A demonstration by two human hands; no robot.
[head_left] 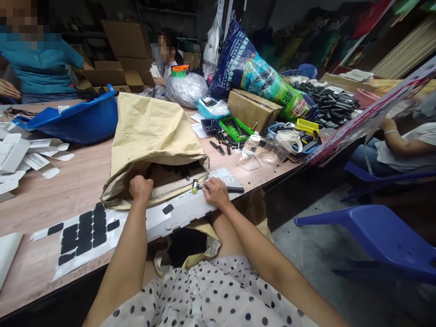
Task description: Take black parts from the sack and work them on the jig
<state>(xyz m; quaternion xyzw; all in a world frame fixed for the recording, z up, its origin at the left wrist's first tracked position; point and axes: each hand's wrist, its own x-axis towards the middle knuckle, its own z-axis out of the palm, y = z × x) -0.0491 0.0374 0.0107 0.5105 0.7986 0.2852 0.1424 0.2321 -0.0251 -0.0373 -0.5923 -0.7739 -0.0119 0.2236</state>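
My left hand (140,188) is curled closed at the mouth of a tan woven sack (153,122). Its fingertips are turned away, so what they hold is hidden. Dark pieces lie in the shadow inside the sack. My right hand (217,192) is closed over the shaft of a small hammer (235,190), whose yellowish-tipped head sticks out to the left. Beneath the hammer runs a white strip (184,210) along the table edge, with a black rounded pad on it. Left of my forearm, a white sheet (117,234) carries several black pads.
White cartons (13,152) and a blue basin (78,120) stand left. Right of the sack are a green tray (235,129), a bottle (250,146) and a clear jug (275,147). Another sack opens below the table edge. A blue chair (368,227) stands right; other people sit around.
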